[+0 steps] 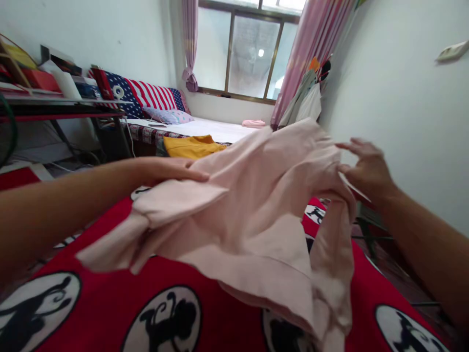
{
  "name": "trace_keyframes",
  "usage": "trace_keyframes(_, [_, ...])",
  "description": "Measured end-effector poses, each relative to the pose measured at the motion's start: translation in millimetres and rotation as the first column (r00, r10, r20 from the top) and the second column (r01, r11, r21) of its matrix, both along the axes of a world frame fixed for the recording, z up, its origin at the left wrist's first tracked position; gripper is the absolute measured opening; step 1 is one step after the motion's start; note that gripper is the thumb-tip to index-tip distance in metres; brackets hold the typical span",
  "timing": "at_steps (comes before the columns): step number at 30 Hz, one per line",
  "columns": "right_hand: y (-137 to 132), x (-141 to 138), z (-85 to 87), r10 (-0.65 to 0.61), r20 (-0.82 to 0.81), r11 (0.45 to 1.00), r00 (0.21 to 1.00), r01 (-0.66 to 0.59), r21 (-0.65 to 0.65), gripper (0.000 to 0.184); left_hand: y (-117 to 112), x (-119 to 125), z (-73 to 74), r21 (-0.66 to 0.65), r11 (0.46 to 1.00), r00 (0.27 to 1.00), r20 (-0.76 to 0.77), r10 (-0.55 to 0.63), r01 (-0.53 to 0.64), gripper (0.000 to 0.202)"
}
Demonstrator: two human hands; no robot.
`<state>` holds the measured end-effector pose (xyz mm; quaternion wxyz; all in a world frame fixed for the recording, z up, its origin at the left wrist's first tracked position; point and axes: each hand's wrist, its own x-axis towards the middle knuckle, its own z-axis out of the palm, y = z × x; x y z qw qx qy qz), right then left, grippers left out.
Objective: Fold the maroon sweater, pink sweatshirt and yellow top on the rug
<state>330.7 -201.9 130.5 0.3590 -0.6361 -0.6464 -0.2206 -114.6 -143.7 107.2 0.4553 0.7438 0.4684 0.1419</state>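
Where the pink garment (256, 210) lies bunched on the red patterned cover (110, 293), the head view shows the left hand (166, 171) open, flat on its folded upper edge. The right hand (366, 168), fingers loosely spread, touches the raised right edge; whether it pinches the cloth cannot be told. A yellow garment (192, 145) lies beyond.

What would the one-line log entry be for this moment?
left hand: flat on pink garment | right hand: at its raised edge | underneath: red blanket

Between both hands: shirt (256, 215), pale pink woven cloth, matt, soft creases. Under it: blanket (110, 293), red plush-looking cloth, printed black-and-white circles, matt. Past the left hand (164, 171): yellow garment (192, 145), matt knit-looking cloth.
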Motion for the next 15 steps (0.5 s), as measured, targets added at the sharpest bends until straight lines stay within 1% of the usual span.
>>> trace_keyframes(1, [1,-6,-22.5,0.024,-0.029,0.998,0.999,-0.026,-0.058,0.043,-7,-2,-22.0,0.030,0.999,0.999,-0.032,0.032,-0.031,0.063])
trace_keyframes(2, [-3,-16,-48.1,0.048,-0.115,0.994,0.992,-0.059,-0.094,0.037,-13,-4,-46.1,0.048,0.998,0.994,-0.097,0.042,-0.038,0.062])
trace_keyframes(4, [-20,-41,-101.6,0.154,-0.175,0.947,0.973,-0.195,-0.255,0.035,-22,-10,-92.2,0.136,0.991,0.986,-0.162,0.044,-0.022,0.062])
trace_keyframes(5, [-33,-53,-126.2,0.187,-0.187,0.918,0.964,-0.239,-0.315,0.037,-26,-14,-110.6,0.169,0.985,0.985,-0.160,0.063,-0.036,0.061])
trace_keyframes(6, [-48,-64,-147.2,0.206,-0.178,0.890,0.962,-0.260,-0.374,0.041,-29,-18,-124.3,0.172,0.985,0.988,-0.142,0.056,-0.031,0.059])
trace_keyframes(7, [-63,-73,-163.7,0.220,-0.175,0.864,0.960,-0.275,-0.423,0.045,-32,-23,-133.0,0.174,0.984,0.991,-0.120,0.050,-0.029,0.056])
trace_keyframes(8, [-79,-80,-175.2,0.245,-0.192,0.831,0.950,-0.307,-0.463,0.049,-34,-27,-136.9,0.169,0.985,0.994,-0.101,0.049,-0.031,0.053])
trace_keyframes(9, [-93,-86,-181.8,0.275,-0.220,0.793,0.936,-0.350,-0.498,0.054,-36,-30,-137.0,0.166,0.986,0.995,-0.090,0.048,-0.032,0.050])
trace_keyframes(10, [-107,-91,-184.3,0.313,-0.255,0.747,0.915,-0.403,-0.529,0.060,-37,-33,-134.2,0.170,0.985,0.995,-0.086,0.056,-0.040,0.047])
trace_keyframes(12, [-129,-102,-181.7,0.390,-0.300,0.644,0.871,-0.490,-0.587,0.075,-40,-35,-124.9,0.168,0.983,0.992,-0.089,0.084,-0.068,0.044])
trace_keyframes(13, [-137,-108,-178.9,0.422,-0.291,0.606,0.859,-0.505,-0.614,0.080,-41,-34,-120.1,0.155,0.985,0.992,-0.080,0.093,-0.080,0.043])
trace_keyframes(14, [-143,-114,-176.3,0.447,-0.260,0.586,0.856,-0.500,-0.638,0.082,-41,-32,-115.7,0.127,0.988,0.993,-0.060,0.100,-0.092,0.044])
trace_keyframes(15, [-146,-121,-174.3,0.463,-0.215,0.584,0.860,-0.478,-0.656,0.079,-42,-30,-111.8,0.089,0.990,0.993,-0.031,0.113,-0.110,0.045])
